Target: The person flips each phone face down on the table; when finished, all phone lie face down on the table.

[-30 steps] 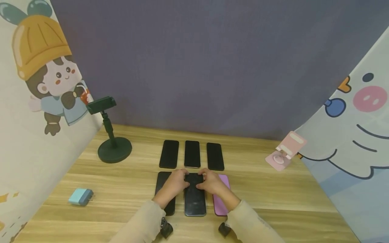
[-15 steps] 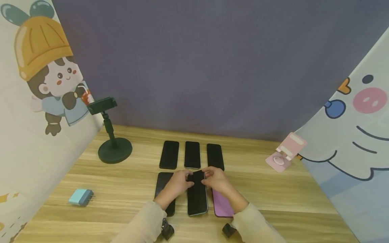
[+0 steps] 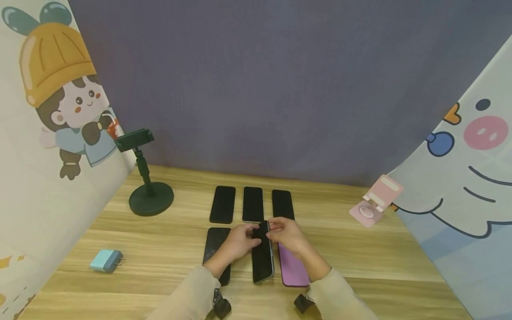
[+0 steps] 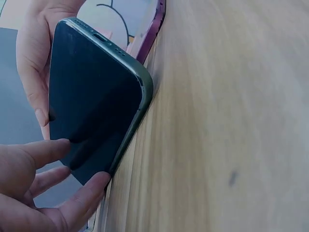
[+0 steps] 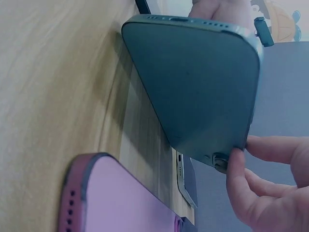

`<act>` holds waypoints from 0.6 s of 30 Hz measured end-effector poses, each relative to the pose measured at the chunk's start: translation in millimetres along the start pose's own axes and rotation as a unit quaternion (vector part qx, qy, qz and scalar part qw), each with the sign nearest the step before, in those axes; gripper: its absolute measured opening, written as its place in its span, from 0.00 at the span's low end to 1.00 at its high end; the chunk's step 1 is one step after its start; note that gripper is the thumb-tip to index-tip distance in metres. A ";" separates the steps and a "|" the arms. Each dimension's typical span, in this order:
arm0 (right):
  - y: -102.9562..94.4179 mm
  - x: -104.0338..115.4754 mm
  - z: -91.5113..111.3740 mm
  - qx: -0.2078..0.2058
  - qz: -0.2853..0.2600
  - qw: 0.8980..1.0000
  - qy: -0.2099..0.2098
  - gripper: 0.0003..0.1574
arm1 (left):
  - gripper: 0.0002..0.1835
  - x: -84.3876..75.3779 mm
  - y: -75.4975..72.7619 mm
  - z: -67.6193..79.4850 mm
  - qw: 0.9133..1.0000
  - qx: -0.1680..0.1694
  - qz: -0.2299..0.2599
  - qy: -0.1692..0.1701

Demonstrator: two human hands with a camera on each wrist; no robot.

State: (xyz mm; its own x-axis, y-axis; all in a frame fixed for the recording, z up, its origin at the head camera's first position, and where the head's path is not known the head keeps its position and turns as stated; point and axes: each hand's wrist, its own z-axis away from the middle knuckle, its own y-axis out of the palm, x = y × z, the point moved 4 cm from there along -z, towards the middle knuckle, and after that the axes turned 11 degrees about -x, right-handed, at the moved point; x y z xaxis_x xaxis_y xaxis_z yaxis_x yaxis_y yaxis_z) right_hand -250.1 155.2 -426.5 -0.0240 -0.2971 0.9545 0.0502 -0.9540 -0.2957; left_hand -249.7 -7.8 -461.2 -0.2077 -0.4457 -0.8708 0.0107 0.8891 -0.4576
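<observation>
A smartphone with a black screen point(image 3: 262, 264) and a plain teal back point(image 5: 198, 82) stands tilted on its left long edge, screen turned to the left. My left hand point(image 3: 238, 242) grips it near its far end, with fingertips on the screen and the lower edge. On the other side my right hand point(image 3: 290, 236) pinches the raised edge by the camera bump point(image 5: 220, 162). A dark phone point(image 3: 216, 242) lies left of it, partly under my left forearm. To the right, a pink-backed phone point(image 3: 294, 269) lies partly covered by my right hand and wrist.
Behind my hands lie three black phones in a row: left point(image 3: 222, 204), middle point(image 3: 253, 203) and right point(image 3: 282, 204). A dark green phone stand point(image 3: 150, 198) is at the back left, a pink folding stand point(image 3: 384, 191) at the back right. A blue charger plug point(image 3: 106, 260) lies left.
The middle phone lay flat between my hands a second ago. Its right edge has since come up and it has shifted slightly right, with both hands on it.
</observation>
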 end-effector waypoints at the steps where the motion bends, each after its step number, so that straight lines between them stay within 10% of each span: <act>1: 0.2 0.1 -0.2 0.003 -0.005 1.000 0.001 0.29 | 0.22 0.0 0.4 0.2 1.000 -0.001 0.017 -0.007; 18: 4.6 1.9 -1.8 0.043 -0.054 0.998 -0.009 0.27 | 0.21 -3.0 4.8 5.1 0.977 -0.020 0.200 -0.076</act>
State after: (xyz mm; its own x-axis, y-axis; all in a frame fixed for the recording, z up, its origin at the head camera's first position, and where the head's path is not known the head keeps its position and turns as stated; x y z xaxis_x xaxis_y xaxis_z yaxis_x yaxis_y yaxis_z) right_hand -251.8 150.2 -426.1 -0.0161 -0.1914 0.9814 0.1333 -0.9731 -0.1876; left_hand -244.1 -2.8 -461.7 -0.0472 -0.0691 -0.9965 0.0218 0.9973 -0.0702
